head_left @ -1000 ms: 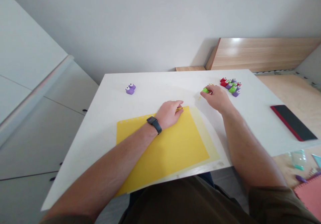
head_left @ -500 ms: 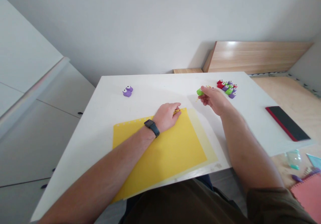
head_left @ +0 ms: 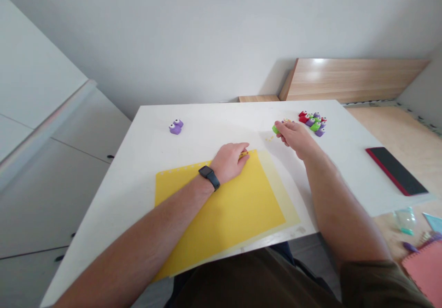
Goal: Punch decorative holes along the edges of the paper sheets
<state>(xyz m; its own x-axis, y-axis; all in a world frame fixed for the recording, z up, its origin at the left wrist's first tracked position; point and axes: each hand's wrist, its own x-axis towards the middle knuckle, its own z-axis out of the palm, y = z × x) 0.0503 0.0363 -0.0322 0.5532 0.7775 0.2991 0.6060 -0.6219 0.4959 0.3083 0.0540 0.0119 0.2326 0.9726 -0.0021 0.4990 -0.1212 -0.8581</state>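
Note:
My left hand (head_left: 229, 161), wearing a dark watch (head_left: 209, 176), lies at the far right corner of a yellow sheet (head_left: 221, 220). The thumb is on top and other fingers seem tucked under the edge; skin-coloured spots show through small holes there. White notches run along the sheet's far edge. Above the table, my right hand (head_left: 293, 135) grips a small green craft punch (head_left: 275, 129), mostly hidden by the fingers. Tiny yellow paper bits (head_left: 269, 138) lie just left of it. A little heap of coloured bits (head_left: 287, 121) shows partly behind the hand.
Several red, green and purple punches with big eyes (head_left: 315, 122) stand grouped at the back right of the white table (head_left: 207, 128). Purple punches (head_left: 176, 127) sit back left. A black and red flat case (head_left: 395, 170) lies at the right edge. A paler sheet (head_left: 281, 188) underlies the yellow one.
Yellow bits that were at the punch now lie on the table. My right hand has turned slightly and shifted a little right with the green punch. My left hand stays in place.

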